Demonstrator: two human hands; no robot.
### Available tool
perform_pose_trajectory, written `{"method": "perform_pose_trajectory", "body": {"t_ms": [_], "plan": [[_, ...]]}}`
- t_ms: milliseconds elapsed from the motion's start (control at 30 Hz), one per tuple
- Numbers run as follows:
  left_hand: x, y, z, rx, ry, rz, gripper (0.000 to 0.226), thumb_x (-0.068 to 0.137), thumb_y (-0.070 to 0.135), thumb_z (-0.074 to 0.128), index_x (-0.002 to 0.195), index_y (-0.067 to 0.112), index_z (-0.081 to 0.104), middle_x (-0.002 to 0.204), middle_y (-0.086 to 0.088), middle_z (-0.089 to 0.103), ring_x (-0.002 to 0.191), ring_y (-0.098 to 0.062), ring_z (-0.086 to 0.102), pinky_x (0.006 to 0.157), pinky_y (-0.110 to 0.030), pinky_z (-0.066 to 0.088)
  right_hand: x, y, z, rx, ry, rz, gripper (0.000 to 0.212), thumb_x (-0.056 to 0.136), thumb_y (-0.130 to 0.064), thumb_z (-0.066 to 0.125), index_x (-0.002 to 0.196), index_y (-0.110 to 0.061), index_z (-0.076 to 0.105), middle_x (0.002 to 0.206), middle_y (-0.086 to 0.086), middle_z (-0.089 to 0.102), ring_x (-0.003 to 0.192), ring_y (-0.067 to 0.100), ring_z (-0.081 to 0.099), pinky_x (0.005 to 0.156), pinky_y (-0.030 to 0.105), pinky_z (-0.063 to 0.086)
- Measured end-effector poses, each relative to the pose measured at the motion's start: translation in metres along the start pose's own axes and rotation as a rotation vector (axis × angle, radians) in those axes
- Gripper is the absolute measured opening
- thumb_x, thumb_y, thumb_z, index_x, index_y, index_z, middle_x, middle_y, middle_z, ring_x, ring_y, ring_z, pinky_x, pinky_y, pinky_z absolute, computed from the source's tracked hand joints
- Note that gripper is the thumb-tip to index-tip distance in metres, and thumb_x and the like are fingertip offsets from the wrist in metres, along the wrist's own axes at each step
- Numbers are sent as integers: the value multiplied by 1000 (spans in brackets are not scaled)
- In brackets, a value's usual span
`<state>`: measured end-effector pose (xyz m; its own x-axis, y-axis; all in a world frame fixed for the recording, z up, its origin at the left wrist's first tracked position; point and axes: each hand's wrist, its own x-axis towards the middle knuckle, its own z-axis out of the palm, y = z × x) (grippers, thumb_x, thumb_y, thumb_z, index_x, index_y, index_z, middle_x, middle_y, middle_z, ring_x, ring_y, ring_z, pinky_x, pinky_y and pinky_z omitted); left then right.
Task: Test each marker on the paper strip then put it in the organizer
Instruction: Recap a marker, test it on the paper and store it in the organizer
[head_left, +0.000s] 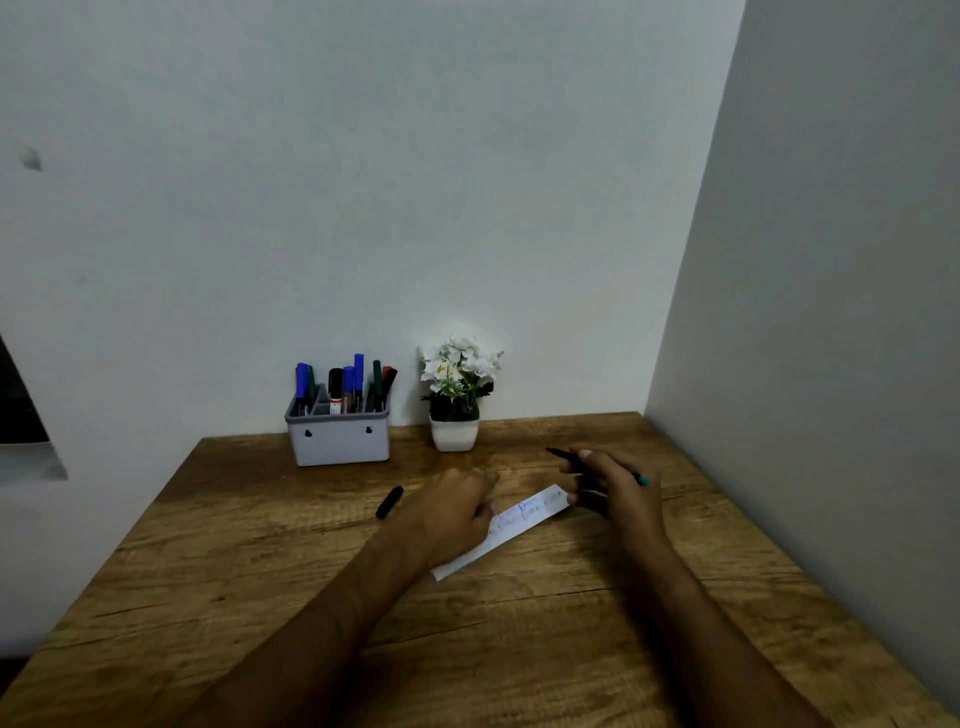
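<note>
A white paper strip (524, 519) with blue and dark scribbles lies slanted on the wooden desk (260, 597). My left hand (447, 512) rests flat on the strip's left half, fingers spread. My right hand (618, 491) hovers at the strip's right end and grips a thin dark marker (563, 455) with a teal end, its tip pointing left. A black marker or cap (389, 502) lies on the desk left of my left hand. The grey organizer (340, 439) stands at the back against the wall with several blue, black, green and red markers upright in it.
A small white pot of white artificial flowers (456, 400) stands right of the organizer. A wall (831, 364) borders the desk on the right, another behind. The desk's left edge runs diagonally down to the lower left.
</note>
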<state>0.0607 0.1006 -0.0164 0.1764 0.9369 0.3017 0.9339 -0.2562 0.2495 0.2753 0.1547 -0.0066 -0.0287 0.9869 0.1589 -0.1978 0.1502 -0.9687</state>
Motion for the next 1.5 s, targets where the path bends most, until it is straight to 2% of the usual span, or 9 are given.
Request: {"method": "perform_pose_trajectory", "body": {"t_ms": [167,333,433,700,967,1167,1233,1333,1500], "plan": [[-10,-35,-27,29,47,-132,35,89,19,57,124,24,61,97,4,69,81,-7,63,72,-31,57,-5,-9,10,79,-93,21,24,100,-3,52,103,1,75,90,25,77,70,29,68,60,37,61],[-27,-65,-35,127,13,-307,8,88,22,58,91,17,64,85,0,61,77,-13,59,70,-35,56,-11,-9,24,98,-109,-30,15,99,-3,57,99,6,69,88,26,76,63,29,65,59,38,59],[-31,-71,-31,158,8,-362,12,91,26,58,84,17,62,86,-3,62,77,-16,60,68,-34,55,-13,-6,32,61,-112,-77,13,95,0,61,93,11,69,77,25,72,57,25,59,51,33,53],[-37,-68,-19,222,-69,-375,21,92,12,58,109,16,71,109,-7,68,98,-22,64,82,-35,56,-17,-1,44,8,-196,-149,15,92,2,67,96,-3,81,83,26,74,64,30,64,62,39,56],[-36,-53,-25,188,70,-437,12,88,14,66,100,13,68,104,-7,65,96,-22,63,78,-32,56,-19,1,47,-23,-218,-113,20,89,5,70,104,-6,77,91,18,79,73,30,73,64,34,62],[-28,-35,-41,-345,519,-570,22,82,8,74,103,14,76,94,2,75,78,-5,65,72,-19,54,-17,7,46,-62,-172,-102,19,83,8,76,100,-1,78,87,17,80,76,34,75,65,34,63],[-21,-27,-49,-724,568,-707,19,87,1,69,102,9,75,92,-3,75,77,-10,70,71,-21,56,-19,9,48,-76,-163,-106,15,83,6,77,96,0,78,84,15,80,75,34,76,66,36,62],[-12,-18,-56,-1392,589,-846,16,90,-11,57,101,-4,66,99,-20,71,86,-28,75,82,-39,61,-23,9,51,-105,-153,-125,10,83,6,78,91,0,78,80,12,80,69,28,75,62,33,61],[-5,-14,-52,-1787,599,-915,14,90,-13,54,102,-8,60,111,-29,66,100,-40,70,96,-46,55,-29,10,57,-155,-168,-194,5,83,6,77,82,1,77,75,14,77,62,26,71,55,32,57]]}}
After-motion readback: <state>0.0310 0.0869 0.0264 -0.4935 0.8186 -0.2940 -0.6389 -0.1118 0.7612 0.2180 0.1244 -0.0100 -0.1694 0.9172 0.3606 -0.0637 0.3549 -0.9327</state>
